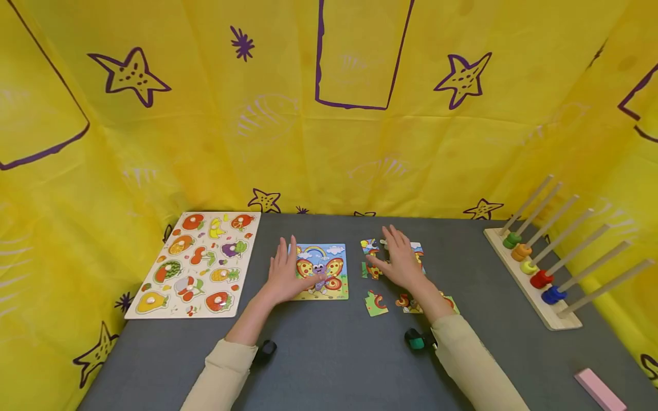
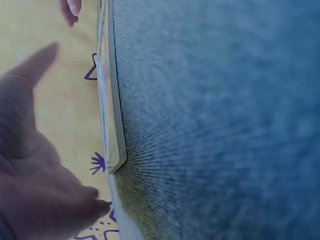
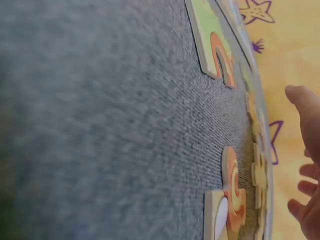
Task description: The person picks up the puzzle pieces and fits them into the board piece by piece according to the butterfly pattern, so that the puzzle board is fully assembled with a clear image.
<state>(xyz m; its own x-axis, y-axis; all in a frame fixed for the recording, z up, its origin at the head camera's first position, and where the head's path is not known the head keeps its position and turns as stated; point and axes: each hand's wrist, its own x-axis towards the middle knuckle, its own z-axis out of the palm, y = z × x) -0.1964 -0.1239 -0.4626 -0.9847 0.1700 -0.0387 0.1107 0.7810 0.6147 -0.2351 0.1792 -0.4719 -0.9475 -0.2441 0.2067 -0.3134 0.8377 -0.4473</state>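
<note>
My left hand [image 1: 288,275], fingers spread, is over the left side of a square butterfly picture [image 1: 334,274] lying flat on the table. Whether it touches the picture I cannot tell. In the left wrist view the picture's edge [image 2: 115,110] shows beside the hand. My right hand [image 1: 403,264] hovers with extended fingers over loose jigsaw pieces, hiding some of them. A green and red corner piece [image 1: 376,303] lies apart, in front of the others. More pieces [image 3: 232,200] appear below the right hand in the right wrist view. Neither hand holds anything.
At the left lies a fruit peg puzzle board [image 1: 205,262]. To the right stands a wooden peg rack [image 1: 537,279] with coloured rings on several upright rods. A pink block [image 1: 600,389] sits at the front right. Yellow patterned cloth [image 1: 288,142] surrounds the grey table [image 1: 329,354].
</note>
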